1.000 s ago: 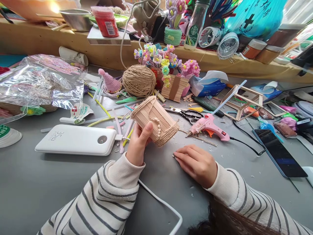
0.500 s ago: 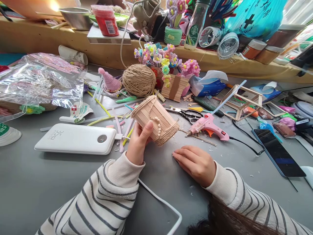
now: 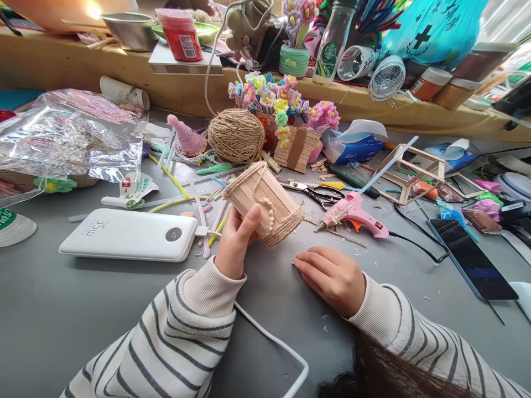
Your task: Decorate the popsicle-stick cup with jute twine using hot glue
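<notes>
My left hand (image 3: 235, 243) grips a small craft-stick pot (image 3: 265, 196), its thumb pressed on the near side and its other fingers hidden behind. Tilted above the table, the pot has twine wound round both ends and a curved string of small pale beads on its side. My right hand (image 3: 332, 276) rests on the grey table, fingers closed together. A tiny whitish speck shows at its fingertips, too small to name. Beyond that hand lies a pink hot glue gun (image 3: 352, 214) with a glue stick in its back, beside black-handled scissors (image 3: 317, 193).
A white power bank (image 3: 128, 235) with a cable lies at left, a phone (image 3: 473, 258) at right. Behind stand a twine ball (image 3: 236, 135), a bundle of craft sticks (image 3: 296, 149), fuzzy flowers (image 3: 269, 99) and a wooden stick frame (image 3: 410, 171). The glue gun's black cord (image 3: 418, 239) curves rightward.
</notes>
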Tool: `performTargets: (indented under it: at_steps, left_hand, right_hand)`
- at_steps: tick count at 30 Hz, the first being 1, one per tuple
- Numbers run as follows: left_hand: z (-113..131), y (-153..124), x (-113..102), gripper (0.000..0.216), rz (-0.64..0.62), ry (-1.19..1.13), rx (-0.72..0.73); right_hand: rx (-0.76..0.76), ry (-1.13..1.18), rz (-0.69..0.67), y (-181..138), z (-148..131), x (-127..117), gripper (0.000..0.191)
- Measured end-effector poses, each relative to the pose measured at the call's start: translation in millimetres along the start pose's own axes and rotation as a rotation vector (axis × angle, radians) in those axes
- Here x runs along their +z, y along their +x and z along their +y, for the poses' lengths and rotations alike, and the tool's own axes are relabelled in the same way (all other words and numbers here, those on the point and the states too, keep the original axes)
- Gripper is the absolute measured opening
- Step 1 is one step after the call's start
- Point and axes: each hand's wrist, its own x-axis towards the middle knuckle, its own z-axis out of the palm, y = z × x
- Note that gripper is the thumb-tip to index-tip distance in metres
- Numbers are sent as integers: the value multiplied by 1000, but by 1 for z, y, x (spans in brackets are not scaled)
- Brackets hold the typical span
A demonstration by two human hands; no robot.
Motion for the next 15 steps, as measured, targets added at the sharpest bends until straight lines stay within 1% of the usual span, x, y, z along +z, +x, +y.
performTargets:
  at_steps: [10, 12, 15]
  left_hand:
    - [-1, 1, 1, 53, 11, 16, -10]
    - [-2, 2, -1, 52, 9, 24, -5]
    - [-4, 4, -4, 53, 6, 49, 22]
  right_hand:
    - [12, -25, 26, 2, -2, -3, 10]
    - [21, -56, 58, 2, -3, -6, 11]
    - [18, -143, 147, 5, -9, -17, 15]
